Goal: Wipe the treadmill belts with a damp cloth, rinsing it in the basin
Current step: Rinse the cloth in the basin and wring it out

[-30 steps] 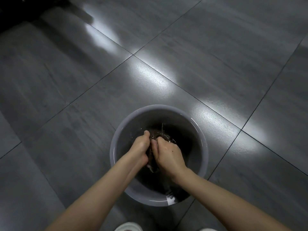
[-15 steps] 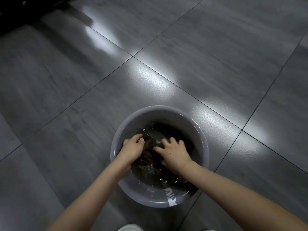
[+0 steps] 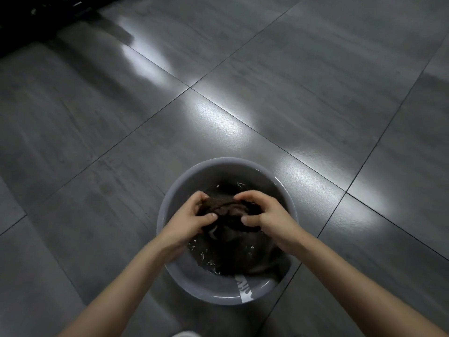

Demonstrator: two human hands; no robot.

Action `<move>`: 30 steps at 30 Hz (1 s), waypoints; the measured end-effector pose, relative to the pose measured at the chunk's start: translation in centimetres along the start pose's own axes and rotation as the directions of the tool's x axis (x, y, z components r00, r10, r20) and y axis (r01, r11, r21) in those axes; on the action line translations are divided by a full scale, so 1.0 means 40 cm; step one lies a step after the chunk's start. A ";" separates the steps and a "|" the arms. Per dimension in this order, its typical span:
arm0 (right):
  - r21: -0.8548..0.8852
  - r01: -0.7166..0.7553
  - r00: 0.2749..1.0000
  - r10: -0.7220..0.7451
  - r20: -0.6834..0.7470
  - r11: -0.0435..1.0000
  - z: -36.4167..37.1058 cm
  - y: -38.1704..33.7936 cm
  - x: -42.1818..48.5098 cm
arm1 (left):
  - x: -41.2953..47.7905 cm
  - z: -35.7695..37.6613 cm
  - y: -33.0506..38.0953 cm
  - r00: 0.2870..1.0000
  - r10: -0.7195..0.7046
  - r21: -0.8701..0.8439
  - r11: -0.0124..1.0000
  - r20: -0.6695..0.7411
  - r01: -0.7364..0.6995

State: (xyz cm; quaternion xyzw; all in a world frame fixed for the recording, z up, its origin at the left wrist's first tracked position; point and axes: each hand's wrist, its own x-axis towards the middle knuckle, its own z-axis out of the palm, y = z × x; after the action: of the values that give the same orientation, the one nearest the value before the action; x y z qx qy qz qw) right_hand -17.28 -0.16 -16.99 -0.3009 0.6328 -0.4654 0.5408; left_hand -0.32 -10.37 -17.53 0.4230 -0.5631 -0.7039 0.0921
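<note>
A round grey basin (image 3: 184, 276) holding dark water stands on the tiled floor at the lower middle of the view. A wet dark brown cloth (image 3: 224, 206) is bunched just above the water, between both hands. My left hand (image 3: 188, 218) grips its left side, fingers curled over the top and thumb underneath. My right hand (image 3: 267, 215) grips its right side the same way. The lower part of the cloth hangs toward the water in shadow.
Large glossy grey floor tiles (image 3: 267, 81) with dark grout lines surround the basin, streaked by bright light reflections. A black object (image 3: 29, 18), its shape unclear, fills the top left corner. The tip of a white shoe (image 3: 185, 333) shows at the bottom edge.
One second ago both hands squeezed the cloth together. Half a second ago they spread apart in the water. Now they have gathered the cloth and lifted it out of the water.
</note>
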 end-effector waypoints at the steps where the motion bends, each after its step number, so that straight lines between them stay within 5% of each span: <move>1: 0.142 -0.075 0.997 0.077 -0.010 0.987 0.007 0.004 0.005 | -0.002 0.009 0.005 1.000 -0.017 -0.128 0.992 -0.020 0.014; 5: 0.444 -0.261 0.944 0.323 -0.069 0.857 0.040 0.012 0.046 | -0.019 0.028 0.047 0.999 0.048 -0.387 0.921 -0.020 -0.052; 9: 0.599 -0.353 0.911 0.410 0.044 0.719 0.066 -0.028 0.058 | -0.021 0.031 0.082 0.989 0.142 -0.344 0.928 -0.033 -0.145; 13: 0.404 -0.185 0.959 0.254 -0.123 0.896 0.089 -0.026 0.049 | -0.010 0.042 0.073 0.977 0.142 -0.256 0.950 -0.158 -0.179; 18: 0.118 0.044 0.964 -0.011 -0.267 0.992 0.150 0.019 0.026 | -0.016 0.116 0.060 0.940 0.102 -0.179 0.970 -0.326 -0.167; 22: -0.161 0.149 0.904 -0.200 -0.378 0.976 0.168 0.043 0.022 | -0.018 0.160 0.050 0.896 0.038 -0.153 0.981 -0.443 -0.118; 30: -0.287 0.220 0.866 -0.322 -0.382 0.932 0.177 0.044 0.005 | -0.008 0.175 0.010 0.807 0.073 -0.037 0.993 -0.586 -0.116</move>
State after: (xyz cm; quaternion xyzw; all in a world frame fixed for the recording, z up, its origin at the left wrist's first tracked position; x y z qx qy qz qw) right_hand -10.28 -1.51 -18.55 -0.3407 0.7362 -0.5132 0.2801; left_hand -5.15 -5.33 -16.99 0.5864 -0.5027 -0.5543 0.3102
